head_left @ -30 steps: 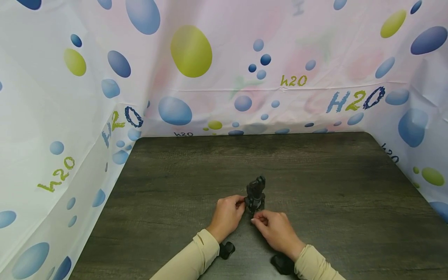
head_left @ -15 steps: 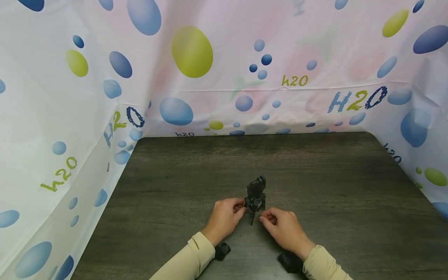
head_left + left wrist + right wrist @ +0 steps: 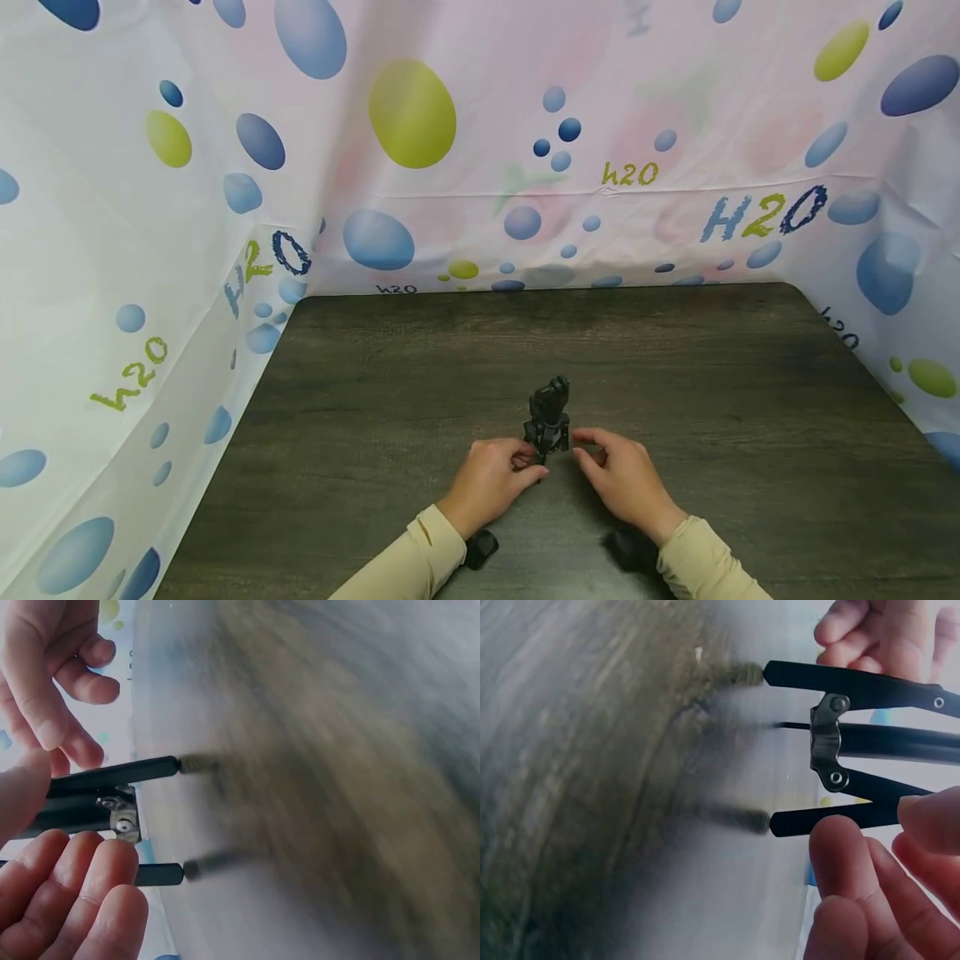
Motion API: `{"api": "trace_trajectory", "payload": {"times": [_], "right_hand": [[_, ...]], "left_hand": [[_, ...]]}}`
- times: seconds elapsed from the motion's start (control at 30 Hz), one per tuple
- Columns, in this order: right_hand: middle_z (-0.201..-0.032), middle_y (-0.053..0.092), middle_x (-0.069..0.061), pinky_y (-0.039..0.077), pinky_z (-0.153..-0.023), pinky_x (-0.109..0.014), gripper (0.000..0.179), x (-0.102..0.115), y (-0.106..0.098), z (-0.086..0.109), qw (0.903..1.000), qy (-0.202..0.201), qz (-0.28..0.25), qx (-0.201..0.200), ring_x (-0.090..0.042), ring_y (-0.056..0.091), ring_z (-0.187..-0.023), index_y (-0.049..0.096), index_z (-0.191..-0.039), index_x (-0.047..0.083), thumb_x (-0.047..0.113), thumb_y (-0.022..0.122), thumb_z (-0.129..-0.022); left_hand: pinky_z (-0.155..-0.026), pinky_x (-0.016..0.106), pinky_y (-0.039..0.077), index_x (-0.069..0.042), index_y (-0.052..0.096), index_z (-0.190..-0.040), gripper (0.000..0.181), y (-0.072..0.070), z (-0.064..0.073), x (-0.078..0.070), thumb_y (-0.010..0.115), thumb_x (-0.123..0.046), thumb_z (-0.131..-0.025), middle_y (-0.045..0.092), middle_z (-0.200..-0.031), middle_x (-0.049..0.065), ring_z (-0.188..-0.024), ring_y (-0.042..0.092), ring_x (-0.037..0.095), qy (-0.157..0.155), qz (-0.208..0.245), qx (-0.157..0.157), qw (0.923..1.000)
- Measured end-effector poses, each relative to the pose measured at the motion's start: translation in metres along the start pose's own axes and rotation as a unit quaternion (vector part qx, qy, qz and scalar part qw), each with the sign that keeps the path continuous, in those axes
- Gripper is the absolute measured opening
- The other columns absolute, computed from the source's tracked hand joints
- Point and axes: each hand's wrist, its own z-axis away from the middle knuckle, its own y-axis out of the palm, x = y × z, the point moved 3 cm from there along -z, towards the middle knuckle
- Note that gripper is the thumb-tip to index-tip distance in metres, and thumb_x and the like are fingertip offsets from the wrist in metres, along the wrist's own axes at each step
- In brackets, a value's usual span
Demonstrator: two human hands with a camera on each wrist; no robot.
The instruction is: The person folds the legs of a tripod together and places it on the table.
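Observation:
A small black tripod stands upright on the dark wood table, its legs spread. My left hand is at its front leg, thumb and index finger apart on either side; in the left wrist view a thumb overlaps one leg. To the right, my right hand has loosely bent fingers beside the right leg. From the right wrist, the thumb and fingertips lie close along the lower leg; contact is unclear. A metal bracket joins the legs to the centre column.
A white sheet with coloured dots hangs behind the table and along both sides. Black wrist cameras sit under the forearms. The table's far edge meets the sheet.
My right hand has left the tripod's front leg and moved right and away to the right leg. The left hand has shifted from the left leg to the front one. The tripod stays put.

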Motion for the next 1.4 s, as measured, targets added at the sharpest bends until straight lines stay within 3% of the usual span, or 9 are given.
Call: {"api": "trace_trajectory", "payload": {"times": [0.23,0.43,0.7,1.17,1.4], "right_hand": [[-0.1,0.074,-0.005,0.053,-0.06,-0.028,0.022,0.0012,0.0015,0.0,0.9999,-0.007,0.005,-0.005,-0.005,0.065,-0.071,0.074,-0.112,0.007,0.004,0.073,-0.09],[-0.097,0.073,-0.004,0.051,-0.058,-0.027,0.021,0.0034,0.0015,-0.0004,1.0,-0.001,-0.001,-0.001,-0.003,0.062,-0.066,0.074,-0.111,0.008,0.004,0.074,-0.09],[-0.108,0.073,-0.007,0.055,-0.065,-0.029,0.029,0.0031,0.0032,-0.0007,0.9999,0.005,-0.005,0.014,-0.006,0.067,-0.074,0.071,-0.12,0.005,0.004,0.073,-0.091],[-0.106,0.073,-0.004,0.053,-0.064,-0.03,0.021,0.0011,0.002,-0.0009,0.9998,0.001,0.017,0.009,-0.006,0.064,-0.071,0.073,-0.112,0.008,0.008,0.074,-0.091],[-0.102,0.073,-0.004,0.053,-0.063,-0.03,0.018,0.0003,0.0028,-0.0009,0.9998,0.0,0.021,0.006,-0.006,0.064,-0.071,0.074,-0.109,0.008,0.008,0.074,-0.091]], "left_hand": [[-0.066,0.012,0.051,-0.004,0.076,-0.098,0.016,0.0024,-0.0018,-0.0021,0.08,-0.016,-0.088,0.074,-0.091,0.003,-0.077,0.068,0.0,0.001,-0.002,0.002,1.0],[-0.063,0.012,0.051,-0.006,0.076,-0.096,0.013,0.0019,-0.0019,-0.0034,0.079,-0.015,-0.089,0.074,-0.086,-0.001,-0.074,0.066,-0.002,0.003,-0.004,0.008,1.0],[-0.062,0.012,0.05,-0.007,0.076,-0.094,0.01,0.0022,-0.0023,-0.0039,0.078,-0.016,-0.089,0.073,-0.084,-0.003,-0.072,0.064,-0.003,0.009,-0.016,0.009,0.9998],[-0.064,0.01,0.05,-0.005,0.077,-0.095,0.01,0.0014,-0.002,-0.0014,0.077,-0.012,-0.089,0.074,-0.086,0.0,-0.074,0.066,-0.002,0.031,-0.02,-0.002,0.9993],[-0.064,0.01,0.05,-0.004,0.077,-0.096,0.01,0.001,-0.0012,-0.0014,0.077,-0.013,-0.09,0.075,-0.087,0.001,-0.075,0.066,-0.002,0.028,-0.02,0.001,0.9994]]}}
